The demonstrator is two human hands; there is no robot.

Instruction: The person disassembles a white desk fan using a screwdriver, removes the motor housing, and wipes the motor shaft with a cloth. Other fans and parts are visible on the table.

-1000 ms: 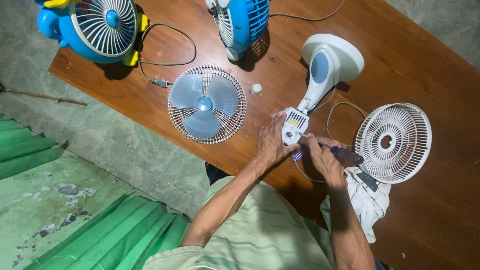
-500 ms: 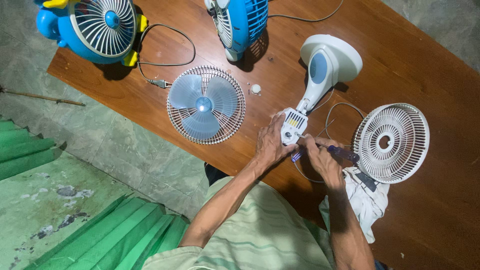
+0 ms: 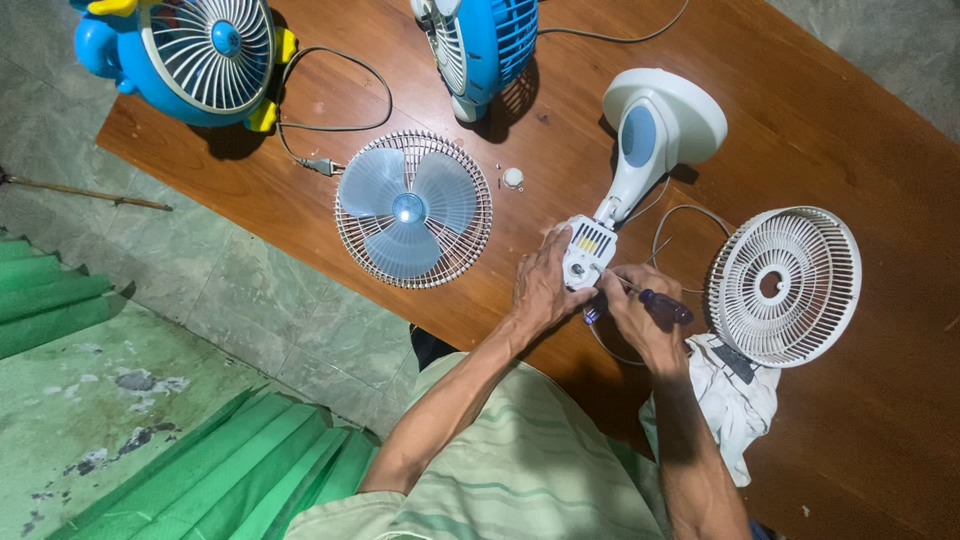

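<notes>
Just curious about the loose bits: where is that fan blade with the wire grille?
In the head view the blade on its grille lies flat on the wooden table, left of the left hand, near the small white cap.

A brown wooden table (image 3: 820,120) with a glossy, grained top is seen from above, set diagonally across the view. Soft reflections are carried on its surface, and short shadows are cast toward its near edge. Beyond the table's left edge, a grey-green tiled floor (image 3: 200,290) is shown, with faint joints and worn, stained patches. Green corrugated sheets (image 3: 230,470) are laid on the floor near the lower left, and another green sheet (image 3: 40,300) at the far left. A thin stick (image 3: 90,195) is left lying on the tiles. Even, diffuse light is present throughout.
</notes>
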